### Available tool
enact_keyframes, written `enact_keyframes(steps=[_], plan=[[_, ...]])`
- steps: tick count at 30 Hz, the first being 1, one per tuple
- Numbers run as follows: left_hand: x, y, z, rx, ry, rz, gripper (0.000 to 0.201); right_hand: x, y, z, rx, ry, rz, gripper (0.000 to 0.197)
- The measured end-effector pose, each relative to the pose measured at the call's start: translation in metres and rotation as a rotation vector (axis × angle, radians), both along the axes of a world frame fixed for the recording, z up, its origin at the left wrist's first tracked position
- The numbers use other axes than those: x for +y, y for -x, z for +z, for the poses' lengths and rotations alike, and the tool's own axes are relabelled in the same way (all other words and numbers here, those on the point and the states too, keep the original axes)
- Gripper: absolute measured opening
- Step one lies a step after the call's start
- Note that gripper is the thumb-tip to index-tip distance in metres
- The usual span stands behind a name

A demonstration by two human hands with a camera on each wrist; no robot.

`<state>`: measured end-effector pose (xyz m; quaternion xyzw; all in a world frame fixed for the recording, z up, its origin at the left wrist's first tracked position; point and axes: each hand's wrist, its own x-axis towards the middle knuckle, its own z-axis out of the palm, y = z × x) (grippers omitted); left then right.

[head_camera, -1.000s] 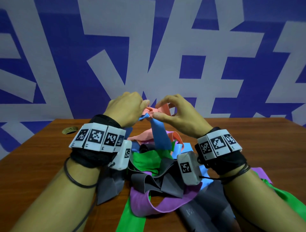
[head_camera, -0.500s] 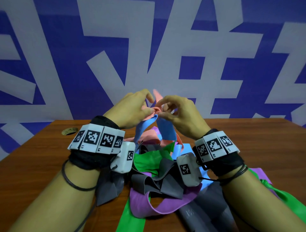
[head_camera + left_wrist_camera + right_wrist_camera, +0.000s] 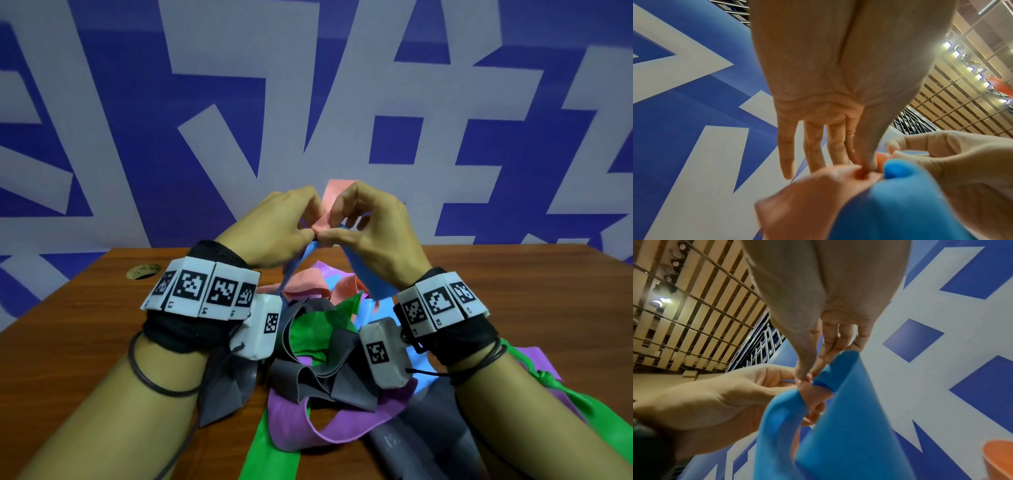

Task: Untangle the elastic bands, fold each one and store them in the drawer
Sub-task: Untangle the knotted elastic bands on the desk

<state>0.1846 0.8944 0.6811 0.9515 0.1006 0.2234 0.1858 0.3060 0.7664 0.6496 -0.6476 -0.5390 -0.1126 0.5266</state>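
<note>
At the left of centre in the head view, our left hand (image 3: 277, 229) is raised above the desk (image 3: 68, 329), thumb and forefinger closed in a pinch on the pink band (image 3: 323, 219); the other fingers extend loosely in the left wrist view. Just right of it, our right hand (image 3: 373, 229) pinches the same pink knot from the other side, thumb tips nearly touching. The blue band (image 3: 366, 274) loops around the pink one at that point and hangs down toward the heap of bands (image 3: 318, 342) lying low in the centre of the frame. No drawer is in view. We judge the main risk is pulling outward: stretching would cinch the knot tighter, or the slick rubber could slip and snap back into the heap, re-tangling it.
</note>
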Motion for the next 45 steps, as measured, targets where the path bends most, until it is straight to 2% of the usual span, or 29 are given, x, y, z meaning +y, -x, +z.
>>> enact_keyframes(steps=[3, 7, 11, 17, 24, 28, 31, 35, 38, 40, 45], plan=[[0.0041, -0.0005, 0.0002, -0.045, 0.009, 0.03, 0.01, 0.0004, -0.0036, 0.0013, 0.031, 0.003, -0.004, 0.021], [0.0069, 0.001, 0.0028, -0.129, 0.032, 0.052, 0.023, 0.0005, -0.0047, 0.0007, 0.041, 0.026, -0.02, 0.012], [0.007, 0.0021, 0.0038, -0.133, 0.06, 0.04, 0.022, 0.0014, -0.0021, 0.0, 0.06, 0.051, 0.03, 0.02], [0.0044, 0.0019, 0.0031, -0.116, 0.073, 0.016, 0.024, 0.0013, -0.0031, -0.0012, 0.089, 0.085, 0.096, 0.022], [0.0012, 0.0061, 0.005, -0.097, 0.078, -0.032, 0.027, 0.0016, -0.0059, -0.0016, 0.025, 0.101, 0.028, 0.012], [0.0066, 0.0052, 0.0044, -0.111, 0.042, 0.018, 0.032, 0.0021, -0.0051, -0.0021, 0.047, 0.088, 0.029, 0.012], [0.0096, 0.0049, 0.0044, -0.14, 0.012, 0.074, 0.025, 0.0034, -0.0038, -0.0022, 0.045, 0.042, 0.017, 0.011], [0.0044, 0.0043, 0.0063, -0.165, 0.048, 0.064, 0.004, 0.0038, -0.0042, -0.0018, 0.051, 0.013, 0.006, 0.007], [0.0018, 0.0036, 0.0048, -0.161, 0.096, 0.025, 0.022, 0.0034, -0.0044, -0.0013, 0.062, -0.002, 0.034, 0.012], [0.0024, 0.0027, 0.0034, -0.177, 0.055, 0.054, 0.025, 0.0021, -0.0045, -0.0004, 0.087, -0.016, 0.073, 0.017], [0.0033, 0.0001, 0.0022, -0.189, 0.029, 0.065, 0.004, 0.0029, -0.0033, 0.0005, 0.139, 0.018, 0.119, 0.032]])
